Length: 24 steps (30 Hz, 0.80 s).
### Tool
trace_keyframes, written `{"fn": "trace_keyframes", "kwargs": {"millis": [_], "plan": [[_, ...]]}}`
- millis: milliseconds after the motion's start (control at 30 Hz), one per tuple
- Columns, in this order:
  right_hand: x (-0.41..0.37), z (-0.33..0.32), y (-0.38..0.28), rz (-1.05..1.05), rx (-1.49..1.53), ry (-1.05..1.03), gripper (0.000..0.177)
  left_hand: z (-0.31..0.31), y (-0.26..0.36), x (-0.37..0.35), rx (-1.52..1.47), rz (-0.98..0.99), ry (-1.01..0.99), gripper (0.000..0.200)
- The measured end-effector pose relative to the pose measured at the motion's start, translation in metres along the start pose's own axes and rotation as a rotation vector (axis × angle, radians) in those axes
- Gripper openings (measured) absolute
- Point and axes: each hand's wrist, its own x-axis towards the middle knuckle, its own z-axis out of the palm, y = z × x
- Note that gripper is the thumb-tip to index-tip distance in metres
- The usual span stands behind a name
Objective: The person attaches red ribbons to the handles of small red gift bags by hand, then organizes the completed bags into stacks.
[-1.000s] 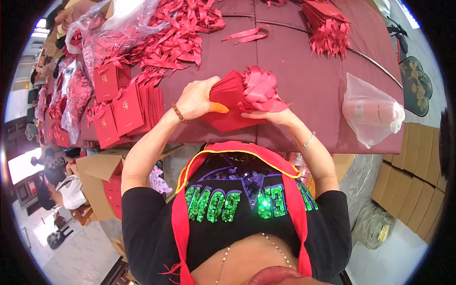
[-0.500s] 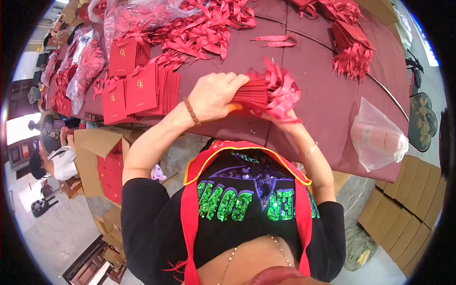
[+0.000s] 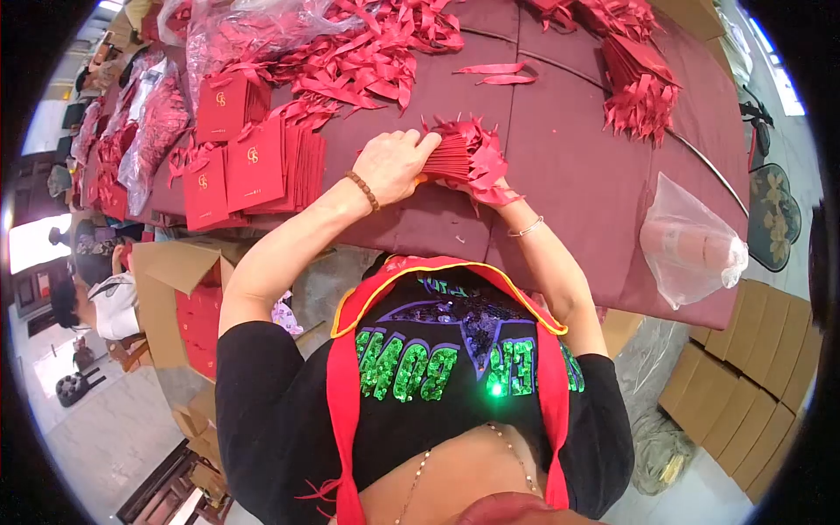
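A thick stack of flat red paper bags with red ribbon handles (image 3: 462, 156) is held edge-on above the maroon tablecloth (image 3: 560, 166). My left hand (image 3: 395, 163) grips the stack from its left side, with the fingers over its top edge. My right hand (image 3: 479, 189) supports the stack from below and is mostly hidden under the ribbons. More finished red bags with gold logos (image 3: 254, 164) lie stacked to the left of my left hand.
Loose red ribbons (image 3: 367, 52) and a clear plastic bag of them (image 3: 254, 26) cover the table's far left. Another red bag stack (image 3: 643, 83) lies far right. A clear bag (image 3: 691, 245) sits at the right edge. Cardboard boxes (image 3: 744, 367) stand at right; an open carton (image 3: 175, 306) at left.
The stack of bags has been carried forward and lower toward the table. Both hands stay on it, with my arms stretched further out.
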Motion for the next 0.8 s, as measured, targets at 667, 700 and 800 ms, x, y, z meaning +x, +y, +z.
{"fn": "trace_keyframes", "kwargs": {"millis": [667,700,800], "plan": [[-0.08,0.02,-0.112,0.662,0.926,0.223,0.05,0.055,0.001,-0.061,-2.445,-0.508,-0.152,0.054],[-0.074,0.019,-0.108,0.558,0.89,0.264,0.049,0.054,0.002,-0.06,-2.371,-0.504,-0.184,0.056],[-0.06,-0.005,-0.109,0.592,0.906,0.145,0.054,0.049,-0.003,-0.058,-2.242,-0.518,-0.234,0.059]]}}
